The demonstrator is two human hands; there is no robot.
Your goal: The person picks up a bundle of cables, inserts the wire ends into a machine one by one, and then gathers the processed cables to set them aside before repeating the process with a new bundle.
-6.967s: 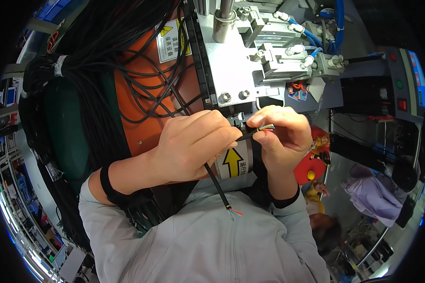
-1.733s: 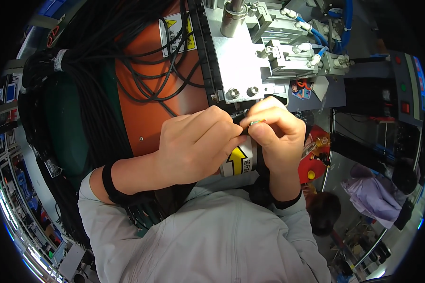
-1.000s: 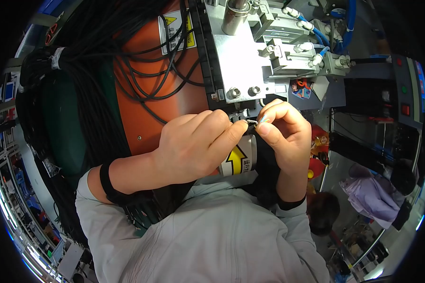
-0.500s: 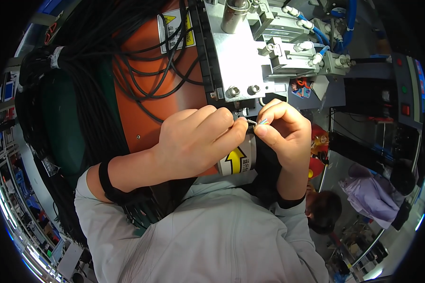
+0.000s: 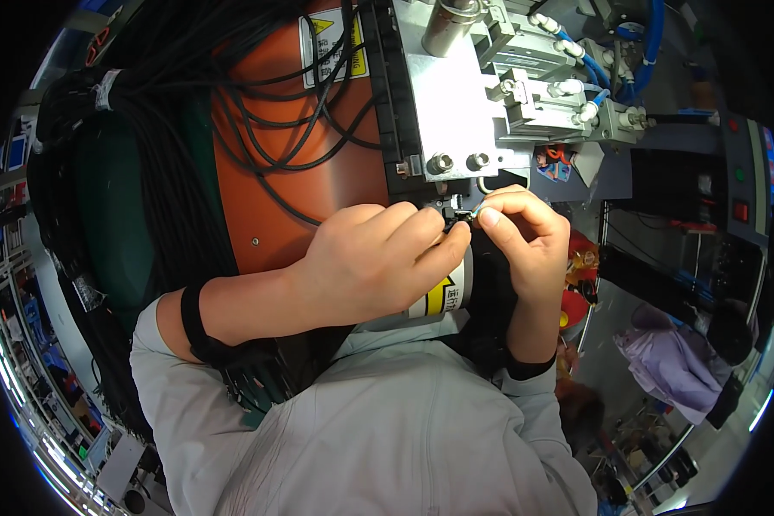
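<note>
My left hand (image 5: pixel 377 258) is closed, its thumb and forefinger pinching the end of a black cable (image 5: pixel 461 223) in front of the metal machine block (image 5: pixel 447 103). From the cable's end, thin light-coloured wires (image 5: pixel 476 211) run to my right hand (image 5: pixel 529 234), whose thumb and forefinger pinch them. Both sets of fingertips nearly meet just below the block's lower edge. Most of the cable behind my left fingers is hidden, and the wire tips are too small to make out.
Black cables (image 5: pixel 159 185) hang in a thick bundle at left, some looping over an orange panel (image 5: pixel 301 189). Pneumatic cylinders (image 5: pixel 546 107) with blue hoses stand at upper right. A white cylinder with a yellow arrow (image 5: pixel 439 297) sits below my hands. A lilac cloth (image 5: pixel 675 361) lies at right.
The view has shifted slightly. My fingertips are closer together, and the coloured wires that fanned out at my right fingertips are now mostly covered. A dark piece now shows between the hands.
</note>
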